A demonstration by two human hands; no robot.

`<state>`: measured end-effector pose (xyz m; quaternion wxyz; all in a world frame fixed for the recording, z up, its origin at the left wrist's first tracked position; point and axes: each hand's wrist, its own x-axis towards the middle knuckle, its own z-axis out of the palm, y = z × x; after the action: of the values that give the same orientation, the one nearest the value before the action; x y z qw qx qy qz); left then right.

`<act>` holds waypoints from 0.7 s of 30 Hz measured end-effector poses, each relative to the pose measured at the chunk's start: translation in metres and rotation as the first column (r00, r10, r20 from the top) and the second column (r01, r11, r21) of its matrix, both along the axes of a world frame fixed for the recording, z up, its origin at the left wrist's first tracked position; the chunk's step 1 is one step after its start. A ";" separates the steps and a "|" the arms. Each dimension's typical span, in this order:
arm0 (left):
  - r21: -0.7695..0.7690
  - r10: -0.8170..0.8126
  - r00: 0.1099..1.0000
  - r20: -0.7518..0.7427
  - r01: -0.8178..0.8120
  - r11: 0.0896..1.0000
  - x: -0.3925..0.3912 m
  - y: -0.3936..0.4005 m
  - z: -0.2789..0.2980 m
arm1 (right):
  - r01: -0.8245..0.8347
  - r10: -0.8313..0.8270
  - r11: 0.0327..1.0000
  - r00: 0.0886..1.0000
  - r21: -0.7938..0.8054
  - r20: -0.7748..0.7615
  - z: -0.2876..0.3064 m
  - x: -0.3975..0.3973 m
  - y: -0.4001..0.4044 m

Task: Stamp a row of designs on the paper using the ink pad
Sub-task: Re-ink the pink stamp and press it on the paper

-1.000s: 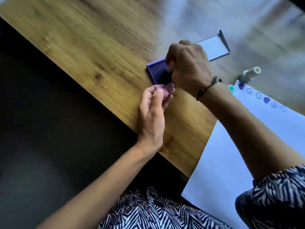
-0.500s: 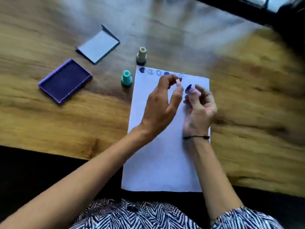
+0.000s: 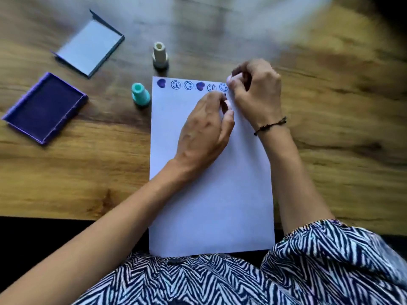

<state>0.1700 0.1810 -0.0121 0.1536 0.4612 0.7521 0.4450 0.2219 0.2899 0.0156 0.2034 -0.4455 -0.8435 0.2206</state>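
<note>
The right hand (image 3: pixel 256 93) is curled tight at the paper's (image 3: pixel 209 194) top edge, seemingly pinching a small stamp hidden beneath it, past the purple stamped row (image 3: pixel 191 85). The left hand (image 3: pixel 204 130) rests loosely curled on the sheet, holding nothing visible. The open ink pad (image 3: pixel 45 106) lies at nine o'clock, well apart.

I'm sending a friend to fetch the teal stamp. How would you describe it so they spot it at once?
Find the white sheet of paper on the wooden table. Just off its top left corner, below a taller cream stamp, stands the teal stamp, upright. It is the only teal thing there, and it lies between the paper and the open purple ink pad.
</note>
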 end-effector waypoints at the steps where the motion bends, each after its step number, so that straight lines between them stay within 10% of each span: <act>1: -0.003 -0.001 1.000 0.002 0.001 1.000 0.000 0.000 0.000 | -0.009 0.008 1.000 0.999 0.011 0.035 0.000 0.001 0.002; 21: -0.007 -0.026 0.999 0.048 0.027 1.000 -0.004 0.001 0.005 | -0.056 0.047 0.997 0.985 0.049 0.164 0.008 0.001 0.003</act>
<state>0.1664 0.1823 -0.0074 0.1791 0.4598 0.7438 0.4508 0.2233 0.2929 0.0237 0.1400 -0.4343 -0.8742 0.1659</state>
